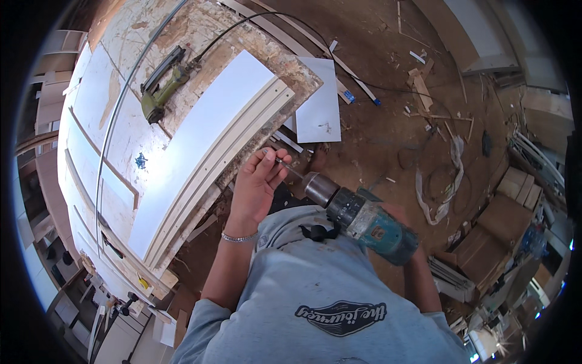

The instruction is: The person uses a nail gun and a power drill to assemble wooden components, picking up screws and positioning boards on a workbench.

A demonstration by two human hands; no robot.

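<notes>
A teal and black power drill (379, 227) points up and left in front of my shirt. My right hand (397, 213) is mostly hidden behind its body and grips it from the far side. A long thin bit (295, 173) sticks out of the drill's dark chuck (320, 188). At the bit's tip my left hand (257, 182) is closed in a pinch; what the fingertips hold is too small to name. Just beyond that hand lies a white panel (206, 121) with pale wooden strips (225, 159) along its near edge, dotted with small dark spots.
The worn workbench (212, 27) carries a green air nailer (162, 94) with a black hose (239, 23). A small dark-blue pile (140, 161) sits on the bench. Another white board (319, 103) leans beyond the corner. Wood scraps (421, 88) and crumpled plastic (445, 188) litter the floor.
</notes>
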